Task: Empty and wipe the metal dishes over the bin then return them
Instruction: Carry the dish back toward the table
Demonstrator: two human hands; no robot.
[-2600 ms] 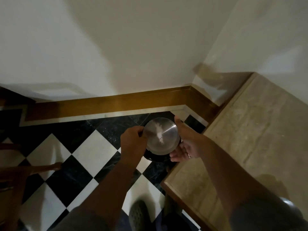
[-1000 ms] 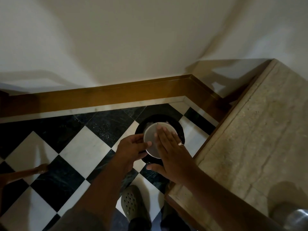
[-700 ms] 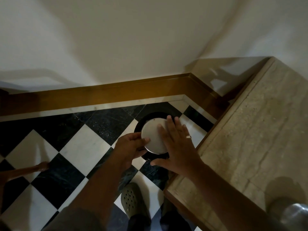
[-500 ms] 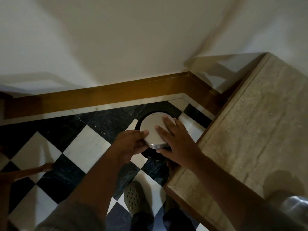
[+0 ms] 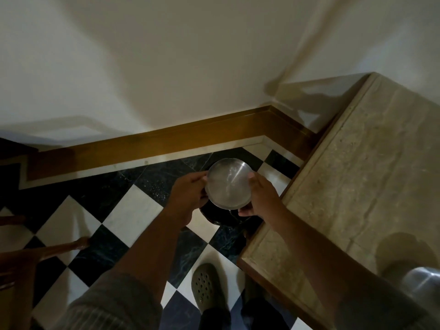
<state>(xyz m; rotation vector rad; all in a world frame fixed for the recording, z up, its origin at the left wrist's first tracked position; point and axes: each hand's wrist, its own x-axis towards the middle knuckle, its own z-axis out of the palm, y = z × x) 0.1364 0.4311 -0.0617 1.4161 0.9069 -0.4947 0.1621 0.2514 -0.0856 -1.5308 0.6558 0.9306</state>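
Note:
A round metal dish (image 5: 228,183) is held tilted over a black bin (image 5: 220,216) that stands on the checkered floor by the wall corner. The dish's shiny face points up at me. My left hand (image 5: 188,194) grips its left rim. My right hand (image 5: 260,196) holds its right rim, fingers curled under the lower edge. The dish hides most of the bin; only its dark near rim shows below.
A beige stone table (image 5: 357,186) fills the right side, its corner close to the bin. Another metal vessel (image 5: 422,289) sits at the table's lower right. A wooden chair leg (image 5: 62,246) reaches in from the left. My shoe (image 5: 206,288) stands below the bin.
My right hand has left the dish's face, where it lay flat and rubbed, and now holds the right rim. The dish's face is uncovered and looks free of the white residue seen earlier.

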